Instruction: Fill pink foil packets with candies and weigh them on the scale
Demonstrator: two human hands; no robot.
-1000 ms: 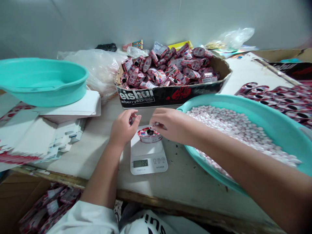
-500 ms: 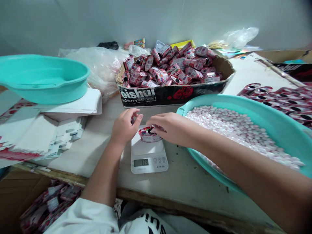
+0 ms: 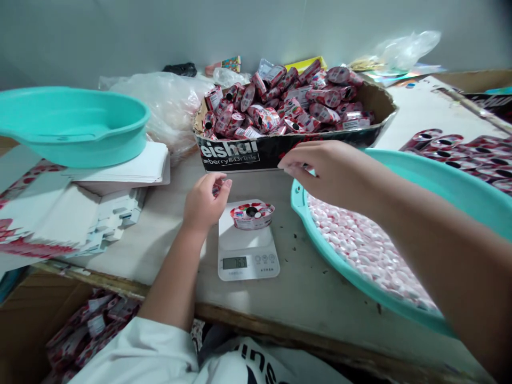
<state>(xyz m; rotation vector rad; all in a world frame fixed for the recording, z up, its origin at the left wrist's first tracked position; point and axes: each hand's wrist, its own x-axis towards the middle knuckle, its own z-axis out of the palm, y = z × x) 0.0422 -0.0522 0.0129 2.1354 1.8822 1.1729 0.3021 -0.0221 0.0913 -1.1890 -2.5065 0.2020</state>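
Lifted off the red packet (image 3: 242, 224), the right hand (image 3: 326, 168) now hangs near the pink sweets (image 3: 356, 245), and the display has climbed from 73.5 to about 76. That packet lies hole upward toward the back edge of the scale (image 3: 236, 242), probably so its opening is easy to reach and the digits at the front edge stay clear. The right hand's fingers bend down close to the thumb; whether they pinch anything I can't tell. Just off the scale's left edge, the left hand (image 3: 205, 202) is loosely curled, a bit of red showing inside, too hidden to name. The sweets fill a turquoise basin (image 3: 298, 200) at the worktop's (image 3: 236, 293) right side, likely for the right arm's reach. Behind, toward the back edge, stands a black box (image 3: 236, 154) heaped with similar packets.
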